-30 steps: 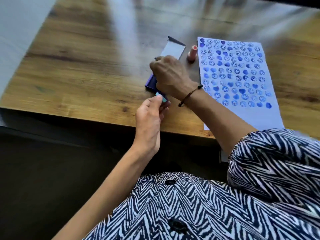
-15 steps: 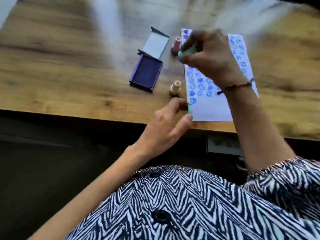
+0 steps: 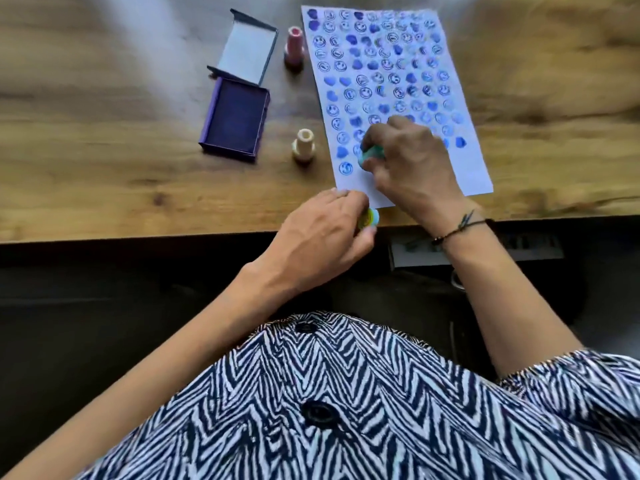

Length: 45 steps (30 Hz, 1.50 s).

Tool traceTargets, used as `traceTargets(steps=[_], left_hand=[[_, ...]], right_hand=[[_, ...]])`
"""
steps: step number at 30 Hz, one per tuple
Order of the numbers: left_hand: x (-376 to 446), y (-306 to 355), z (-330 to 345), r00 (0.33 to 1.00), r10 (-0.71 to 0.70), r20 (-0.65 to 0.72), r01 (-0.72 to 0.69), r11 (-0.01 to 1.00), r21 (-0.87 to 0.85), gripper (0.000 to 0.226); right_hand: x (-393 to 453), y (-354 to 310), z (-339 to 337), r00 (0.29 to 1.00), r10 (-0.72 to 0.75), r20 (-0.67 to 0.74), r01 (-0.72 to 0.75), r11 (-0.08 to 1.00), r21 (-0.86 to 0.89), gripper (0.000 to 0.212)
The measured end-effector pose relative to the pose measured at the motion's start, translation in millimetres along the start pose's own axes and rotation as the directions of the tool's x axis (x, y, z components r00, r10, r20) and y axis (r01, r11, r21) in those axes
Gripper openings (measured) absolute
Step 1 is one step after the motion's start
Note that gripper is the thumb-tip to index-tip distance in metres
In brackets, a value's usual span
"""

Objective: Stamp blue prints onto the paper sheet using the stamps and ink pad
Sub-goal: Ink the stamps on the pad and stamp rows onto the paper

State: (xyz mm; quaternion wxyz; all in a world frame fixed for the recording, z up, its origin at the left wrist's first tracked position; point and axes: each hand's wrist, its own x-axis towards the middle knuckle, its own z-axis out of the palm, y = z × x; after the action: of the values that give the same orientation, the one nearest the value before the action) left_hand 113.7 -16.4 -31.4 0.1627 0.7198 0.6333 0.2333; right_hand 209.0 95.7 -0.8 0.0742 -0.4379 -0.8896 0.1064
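Note:
A white paper sheet point(image 3: 460, 168) lies on the wooden table, covered with several rows of blue smiley and heart prints. My right hand point(image 3: 412, 161) is closed on a teal stamp point(image 3: 371, 154) held down on the sheet's lower left part. At the table's front edge, my left hand point(image 3: 322, 233) grips a small teal and yellow stamp cap point(image 3: 369, 217) just below the sheet's corner. The blue ink pad point(image 3: 237, 121) sits open to the left of the sheet, its lid point(image 3: 247, 50) folded back.
A pink stamp point(image 3: 294, 46) stands between the lid and the sheet's top. A cream stamp point(image 3: 304, 145) stands between the ink pad and the sheet. The table's front edge point(image 3: 138, 237) runs just under my left hand.
My right hand left the ink pad, crossed over the sheet and came down on its lower left with the teal stamp. My left hand shifted right to the sheet's corner.

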Motion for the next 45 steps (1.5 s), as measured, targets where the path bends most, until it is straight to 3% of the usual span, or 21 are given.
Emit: traceTargets(steps=[12, 27, 39, 41, 45], left_hand=[[3, -1, -5, 0.999, -0.039, 0.035, 0.039, 0.999, -0.009, 0.035], [11, -6, -10, 0.997, -0.053, 0.058, 0.054, 0.998, -0.013, 0.041], [9, -5, -11, 0.999, -0.025, 0.032, 0.025, 1.000, -0.009, 0.042], [9, -5, -11, 1.000, -0.017, 0.022, 0.018, 1.000, -0.019, 0.042], [8, -7, -9, 1.000, -0.003, -0.011, 0.002, 0.999, -0.053, 0.045]], right_hand=[[3, -5, 10, 0.994, -0.103, 0.037, 0.109, 0.965, -0.239, 0.016], [5, 0, 16, 0.985, -0.172, 0.008, 0.167, 0.943, -0.288, 0.011], [2, -5, 8, 0.986, -0.158, 0.049, 0.165, 0.967, -0.194, 0.009], [-1, 1, -2, 0.995, -0.098, 0.033, 0.101, 0.990, -0.100, 0.012], [-14, 12, -43, 0.987, 0.046, -0.152, -0.017, 0.982, 0.187, 0.014]])
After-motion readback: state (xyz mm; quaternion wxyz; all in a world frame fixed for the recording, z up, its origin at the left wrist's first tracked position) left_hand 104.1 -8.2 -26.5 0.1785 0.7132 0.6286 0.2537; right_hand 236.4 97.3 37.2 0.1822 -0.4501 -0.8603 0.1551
